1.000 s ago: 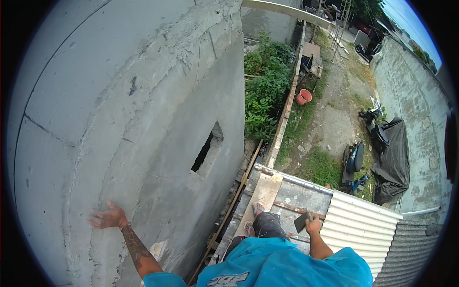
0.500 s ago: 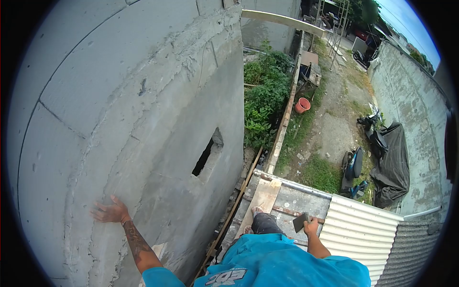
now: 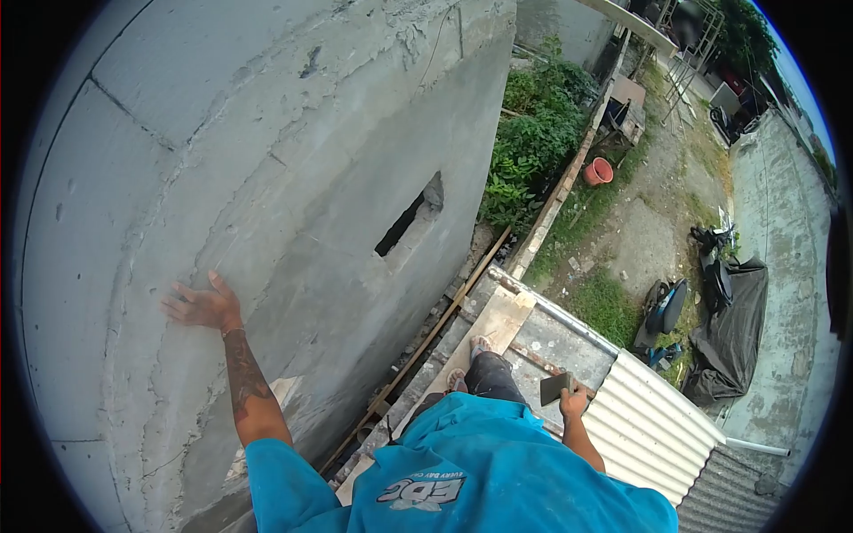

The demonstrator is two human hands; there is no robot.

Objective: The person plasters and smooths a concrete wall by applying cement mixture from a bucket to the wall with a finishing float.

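My left hand [image 3: 211,305] lies against the rough grey plastered wall [image 3: 311,195], palm toward it and fingers spread. A rectangular slot [image 3: 404,224] with a broken edge cuts through the wall, right of and above this hand in the view. Down at my right side, my right hand [image 3: 575,405] is closed round a trowel [image 3: 553,388] with a flat, dark grey rectangular blade. The trowel is held over the roof edge, apart from the wall. Its handle is mostly hidden by my fingers.
My feet in sandals stand on a wooden plank [image 3: 502,318] laid high along the wall. White corrugated roofing [image 3: 653,426] lies to the right. Below are a dirt path, a red bucket [image 3: 598,171], a motorbike [image 3: 665,311] and a dark cover [image 3: 733,329]. Green plants [image 3: 533,133] grow beyond the wall.
The view has tilted and shifted, so the wall slot and bucket sit further right and higher. My left hand stays against the wall, and the trowel remains in my right hand.
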